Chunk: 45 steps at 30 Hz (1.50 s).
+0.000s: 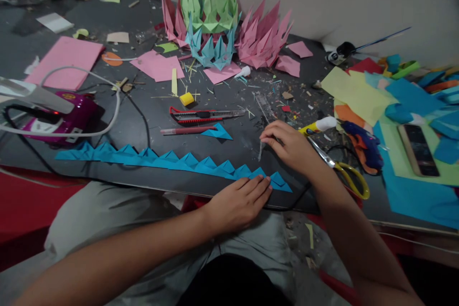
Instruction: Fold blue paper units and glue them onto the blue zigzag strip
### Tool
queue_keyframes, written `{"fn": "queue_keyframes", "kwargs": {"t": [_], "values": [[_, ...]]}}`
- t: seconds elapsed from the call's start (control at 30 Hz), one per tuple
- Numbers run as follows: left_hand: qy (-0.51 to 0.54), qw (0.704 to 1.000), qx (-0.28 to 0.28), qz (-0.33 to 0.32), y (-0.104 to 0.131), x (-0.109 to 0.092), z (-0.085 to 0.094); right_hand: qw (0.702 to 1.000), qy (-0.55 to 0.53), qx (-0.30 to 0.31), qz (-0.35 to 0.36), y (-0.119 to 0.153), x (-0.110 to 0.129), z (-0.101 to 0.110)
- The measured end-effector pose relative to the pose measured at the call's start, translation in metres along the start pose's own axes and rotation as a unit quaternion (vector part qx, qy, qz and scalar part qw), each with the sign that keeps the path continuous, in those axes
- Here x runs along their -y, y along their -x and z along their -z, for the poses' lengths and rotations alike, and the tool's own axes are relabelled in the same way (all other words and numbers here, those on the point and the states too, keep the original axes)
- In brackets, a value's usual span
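A long strip of folded blue paper points [172, 159] lies along the table's front edge. My left hand [238, 203] rests flat on its right part, fingers stretched out side by side. Just above the strip's right end, my right hand [287, 146] is pinched at the fingertips on a thin, whitish, clear strand or strip [261, 150]. A single folded blue piece [220, 132] lies beside a red pen [186, 130], below a red box cutter [206, 114]. Yellow-handled scissors [340, 167] lie under and beside my right forearm.
Folded paper crowns, green [210, 7], pink [263, 38] and blue [213, 50], stand at the back. A glue gun [364, 146], a phone [418, 149] and coloured paper [419, 201] lie right. A purple device [64, 117] with cables sits left. Scraps litter the table.
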<state>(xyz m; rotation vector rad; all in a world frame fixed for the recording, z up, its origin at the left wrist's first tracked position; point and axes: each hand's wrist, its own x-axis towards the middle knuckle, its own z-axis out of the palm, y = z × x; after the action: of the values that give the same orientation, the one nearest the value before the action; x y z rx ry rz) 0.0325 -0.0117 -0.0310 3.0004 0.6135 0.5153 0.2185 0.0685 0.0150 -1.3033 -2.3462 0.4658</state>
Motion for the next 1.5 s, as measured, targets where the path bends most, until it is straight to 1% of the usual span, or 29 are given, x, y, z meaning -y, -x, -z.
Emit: {"fn": "queue_keyframes", "kwargs": {"t": [0.13,0.27,0.5,0.77,0.93,1.1,1.2,1.27,1.33,1.4,1.5], "values": [[0.003,1.000,0.005,-0.003,0.000,0.001,0.002,1.000,-0.003,-0.017,-0.008,-0.008,0.002,0.000],[0.007,1.000,0.018,-0.004,-0.001,0.001,0.003,0.999,-0.006,-0.037,0.005,-0.018,0.002,0.000],[0.014,1.000,0.025,-0.006,0.000,0.001,0.003,0.998,0.000,-0.065,0.016,-0.040,0.005,0.001],[0.024,0.999,0.023,-0.005,0.001,0.001,0.002,0.993,0.009,-0.113,0.027,-0.068,0.012,0.008],[0.023,1.000,0.018,-0.003,0.000,0.001,0.001,0.989,0.009,-0.147,0.033,-0.078,0.016,0.015],[0.015,1.000,0.012,-0.002,0.001,0.001,0.001,0.980,0.022,-0.190,0.049,-0.080,0.020,0.025],[0.019,1.000,0.009,-0.002,0.002,0.002,0.001,0.972,0.020,-0.226,0.054,-0.077,0.024,0.031],[0.030,1.000,0.004,0.002,0.002,0.002,0.002,0.967,0.013,-0.248,0.053,-0.074,0.029,0.036],[0.056,0.998,-0.005,0.010,0.002,0.002,0.003,0.965,0.000,-0.257,0.052,-0.069,0.035,0.040],[0.104,0.994,-0.027,0.020,0.001,0.002,0.006,0.965,-0.014,-0.256,0.052,-0.064,0.041,0.045],[0.202,0.975,-0.091,0.029,0.000,0.005,0.013,0.967,-0.007,-0.250,0.048,-0.053,0.050,0.051]]}}
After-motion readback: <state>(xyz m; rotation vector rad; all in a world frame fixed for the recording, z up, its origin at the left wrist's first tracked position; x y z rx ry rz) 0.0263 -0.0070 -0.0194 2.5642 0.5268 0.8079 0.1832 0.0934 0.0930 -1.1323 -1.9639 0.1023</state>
